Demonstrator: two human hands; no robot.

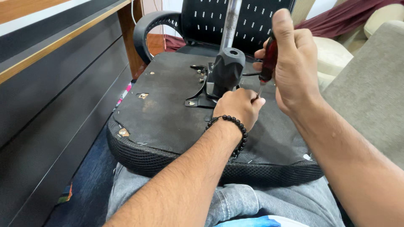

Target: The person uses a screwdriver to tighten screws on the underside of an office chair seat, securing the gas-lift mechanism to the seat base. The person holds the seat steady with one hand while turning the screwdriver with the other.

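Head view: right hand [294, 63] grips the red-handled screwdriver [268, 59] firmly; left hand [237, 107] pinches its shaft near the tip. Handle appears rigid and light; hold mid-handle. Upturned chair seat [168, 122], likely bulky, rests on the lap.

Upturned chair seat [168, 113] on the lap, mechanism [226, 71] atop, desk [54, 63] left, sofa [370, 88] right

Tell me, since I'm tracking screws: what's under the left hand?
The left hand covers part of the seat's metal mounting plate beside the screwdriver tip; any screw beneath is hidden.
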